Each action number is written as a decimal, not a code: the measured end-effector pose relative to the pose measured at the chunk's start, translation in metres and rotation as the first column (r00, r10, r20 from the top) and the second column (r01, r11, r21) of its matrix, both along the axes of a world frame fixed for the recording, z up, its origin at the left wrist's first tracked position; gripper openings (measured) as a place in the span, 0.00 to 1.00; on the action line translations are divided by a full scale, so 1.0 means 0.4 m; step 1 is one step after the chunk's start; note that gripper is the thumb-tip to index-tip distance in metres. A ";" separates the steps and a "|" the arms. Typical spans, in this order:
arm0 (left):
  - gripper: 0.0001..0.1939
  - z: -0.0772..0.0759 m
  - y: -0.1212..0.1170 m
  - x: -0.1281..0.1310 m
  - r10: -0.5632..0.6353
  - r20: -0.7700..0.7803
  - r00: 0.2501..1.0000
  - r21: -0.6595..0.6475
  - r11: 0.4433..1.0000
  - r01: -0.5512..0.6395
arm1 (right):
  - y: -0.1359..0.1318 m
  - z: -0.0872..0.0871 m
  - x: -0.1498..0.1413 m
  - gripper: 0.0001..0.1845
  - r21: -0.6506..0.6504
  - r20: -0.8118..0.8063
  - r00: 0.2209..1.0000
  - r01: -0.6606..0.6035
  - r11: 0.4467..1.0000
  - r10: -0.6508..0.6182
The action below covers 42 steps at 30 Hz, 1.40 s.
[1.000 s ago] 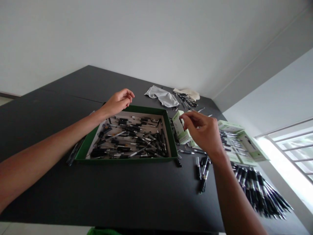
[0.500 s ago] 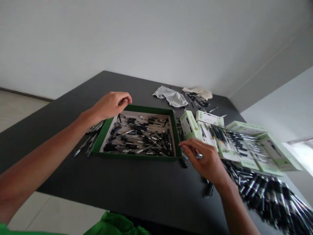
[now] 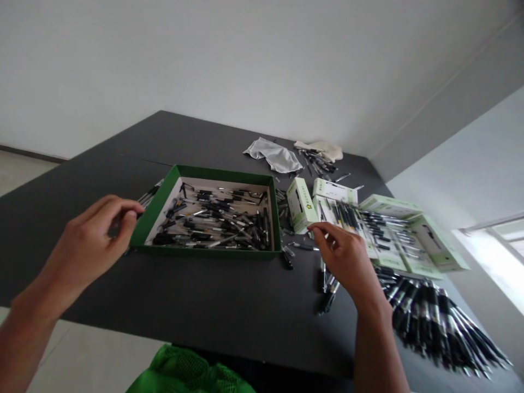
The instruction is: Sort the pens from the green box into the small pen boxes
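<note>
Swung from the tray's far rim to its outer left wall, the left hand now hovers at 9 o'clock of a shallow green cardboard tray lined in white, its fingers curled inward just beside the wall; whether they pinch anything cannot be told. The tray sits on a dark grey table and holds a loose jumble of black-and-silver retractable pens, lying crossed at all angles. The right hand hangs above the table at the tray's 4 o'clock, its fingers half open with nothing visible in them, their tips just beside an upright pale-green-and-white cardboard box. The box shows a dark pen image, with writing too small to read. Open matching boxes packed with pens lie at 3 o'clock, a blurred heap of pens at 4 o'clock, and a grey cloth and a cream cloth at 1 o'clock.
</note>
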State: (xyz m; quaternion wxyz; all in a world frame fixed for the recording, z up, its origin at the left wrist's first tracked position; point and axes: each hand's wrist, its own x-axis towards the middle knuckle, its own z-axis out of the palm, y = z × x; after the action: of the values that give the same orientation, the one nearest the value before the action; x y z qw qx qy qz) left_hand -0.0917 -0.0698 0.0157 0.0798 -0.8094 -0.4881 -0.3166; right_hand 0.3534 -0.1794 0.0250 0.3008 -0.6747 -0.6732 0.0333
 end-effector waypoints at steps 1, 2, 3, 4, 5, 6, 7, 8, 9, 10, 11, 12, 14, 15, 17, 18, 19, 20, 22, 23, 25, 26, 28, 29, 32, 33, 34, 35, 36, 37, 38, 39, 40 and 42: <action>0.08 0.003 -0.033 0.026 -0.101 0.041 0.994 0.067 0.993 0.098 | -0.006 -0.008 0.007 0.11 -0.092 0.019 1.000 -0.006 0.996 0.008; 0.07 0.004 -0.068 0.054 -0.223 0.059 0.973 0.111 0.970 0.216 | -0.012 -0.015 0.009 0.11 -0.175 0.040 0.999 -0.007 0.984 0.014; 0.07 0.001 -0.104 0.084 -0.361 0.060 0.931 0.110 0.929 0.353 | -0.019 -0.022 0.006 0.11 -0.242 0.060 0.998 0.003 0.970 0.012; 0.09 -0.006 -0.139 0.117 -0.487 0.055 0.872 0.103 0.871 0.480 | -0.026 -0.028 -0.002 0.10 -0.292 0.080 0.997 0.024 0.956 -0.001; 0.09 -0.016 -0.172 0.153 -0.590 0.018 0.807 0.098 0.804 0.586 | -0.035 -0.031 -0.013 0.10 -0.329 0.099 0.995 0.052 0.943 -0.020; 0.10 -0.028 -0.202 0.191 -0.651 -0.008 0.759 0.070 0.757 0.650 | -0.044 -0.032 -0.025 0.11 -0.361 0.113 0.993 0.078 0.929 -0.040; 0.11 -0.041 -0.229 0.230 -0.708 -0.023 0.705 0.026 0.705 0.709 | -0.054 -0.031 -0.036 0.12 -0.391 0.121 0.991 0.093 0.915 -0.049; 0.12 -0.053 -0.251 0.270 -0.738 -0.016 0.675 -0.011 0.675 0.738 | -0.065 -0.027 -0.042 0.13 -0.416 0.128 0.990 0.100 0.904 -0.050; 0.13 -0.065 -0.269 0.310 -0.755 0.010 0.655 -0.046 0.654 0.755 | -0.078 -0.022 -0.043 0.14 -0.427 0.137 0.989 0.106 0.898 -0.051; 0.13 -0.074 -0.282 0.347 -0.774 0.039 0.632 -0.100 0.627 0.773 | -0.091 -0.016 -0.038 0.14 -0.420 0.149 0.987 0.123 0.899 -0.065; 0.13 -0.083 -0.291 0.381 -0.779 0.084 0.621 -0.140 0.608 0.782 | -0.107 -0.010 -0.027 0.15 -0.393 0.160 0.982 0.154 0.906 -0.098; 0.12 -0.091 -0.298 0.411 -0.776 0.140 0.615 -0.183 0.590 0.787 | -0.124 -0.004 -0.010 0.15 -0.353 0.168 0.976 0.192 0.915 -0.140; 0.11 -0.106 -0.305 0.457 -0.733 0.268 0.625 -0.263 0.568 0.780 | -0.162 0.005 0.030 0.15 -0.282 0.162 0.963 0.254 0.925 -0.215; 0.12 -0.113 -0.308 0.474 -0.704 0.331 0.628 -0.285 0.560 0.778 | -0.182 0.006 0.050 0.15 -0.269 0.152 0.961 0.264 0.926 -0.230; 0.15 -0.127 -0.313 0.495 -0.659 0.436 0.613 -0.291 0.541 0.789 | -0.221 -0.001 0.081 0.13 -0.289 0.133 0.966 0.250 0.924 -0.220; 0.15 -0.133 -0.316 0.501 -0.647 0.473 0.598 -0.290 0.527 0.799 | -0.239 -0.008 0.092 0.12 -0.315 0.128 0.971 0.231 0.920 -0.200; 0.16 -0.138 -0.318 0.504 -0.639 0.500 0.585 -0.296 0.509 0.808 | -0.255 -0.016 0.098 0.11 -0.346 0.123 0.977 0.207 0.915 -0.174; 0.16 -0.143 -0.320 0.505 -0.632 0.517 0.577 -0.311 0.489 0.815 | -0.268 -0.026 0.101 0.10 -0.375 0.118 0.983 0.177 0.910 -0.142; 0.17 -0.148 -0.322 0.504 -0.617 0.533 0.579 -0.359 0.455 0.815 | -0.284 -0.045 0.100 0.10 -0.408 0.095 0.993 0.101 0.907 -0.068; 0.17 -0.148 -0.323 0.502 -0.607 0.535 0.587 -0.382 0.445 0.810 | -0.288 -0.052 0.098 0.11 -0.411 0.077 0.996 0.063 0.909 -0.035; 0.16 -0.147 -0.324 0.499 -0.599 0.533 0.597 -0.407 0.437 0.802 | -0.285 -0.060 0.094 0.12 -0.389 0.043 0.999 0.007 0.921 0.010; 0.15 -0.145 -0.324 0.498 -0.599 0.527 0.603 -0.418 0.435 0.798 | -0.278 -0.061 0.094 0.12 -0.362 0.034 0.999 -0.005 0.932 0.018; 0.13 -0.141 -0.325 0.498 -0.606 0.508 0.613 -0.438 0.431 0.789 | -0.253 -0.056 0.103 0.13 -0.272 0.035 0.999 0.025 0.962 -0.016; 0.12 -0.139 -0.325 0.498 -0.607 0.499 0.619 -0.447 0.432 0.783 | -0.234 -0.051 0.112 0.13 -0.216 0.045 0.997 0.068 0.974 -0.060; 0.08 -0.137 -0.327 0.501 -0.578 0.500 0.645 -0.480 0.435 0.762 | -0.157 -0.036 0.150 0.14 -0.110 0.115 0.967 0.239 0.965 -0.227; 0.07 -0.137 -0.327 0.501 -0.563 0.510 0.650 -0.492 0.428 0.758 | -0.126 -0.031 0.162 0.14 -0.109 0.148 0.952 0.285 0.952 -0.268; 0.07 -0.139 -0.327 0.500 -0.552 0.520 0.651 -0.506 0.414 0.756 | -0.094 -0.026 0.171 0.15 -0.116 0.176 0.938 0.322 0.940 -0.299; 0.07 -0.141 -0.328 0.498 -0.550 0.527 0.648 -0.521 0.393 0.758 | -0.064 -0.022 0.178 0.15 -0.130 0.199 0.925 0.351 0.927 -0.323; 0.08 -0.143 -0.328 0.496 -0.556 0.530 0.640 -0.534 0.367 0.762 | -0.036 -0.018 0.180 0.15 -0.151 0.217 0.915 0.376 0.914 -0.341; 0.08 -0.145 -0.329 0.493 -0.569 0.530 0.629 -0.544 0.341 0.767 | -0.013 -0.015 0.180 0.15 -0.171 0.233 0.900 0.411 0.895 -0.369; 0.09 -0.147 -0.330 0.489 -0.582 0.526 0.620 -0.553 0.319 0.770 | 0.005 -0.012 0.179 0.16 -0.195 0.251 0.881 0.452 0.870 -0.402; 0.09 -0.148 -0.331 0.485 -0.593 0.516 0.619 -0.563 0.310 0.766 | 0.016 -0.009 0.178 0.17 -0.216 0.270 0.856 0.501 0.838 -0.442; 0.09 -0.149 -0.333 0.481 -0.600 0.498 0.626 -0.574 0.313 0.757 | 0.020 -0.008 0.181 0.18 -0.230 0.285 0.825 0.553 0.800 -0.488; 0.12 -0.147 -0.337 0.475 -0.616 0.437 0.655 -0.593 0.351 0.725 | 0.008 -0.008 0.203 0.21 -0.234 0.302 0.755 0.651 0.722 -0.583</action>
State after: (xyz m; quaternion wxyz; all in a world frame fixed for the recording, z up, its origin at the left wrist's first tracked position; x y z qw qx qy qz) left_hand 0.0982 -0.2046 -0.0432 -0.4183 -0.8726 -0.1994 -0.1543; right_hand 0.4345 -0.1763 0.0218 0.1076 -0.9002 -0.4209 -0.0292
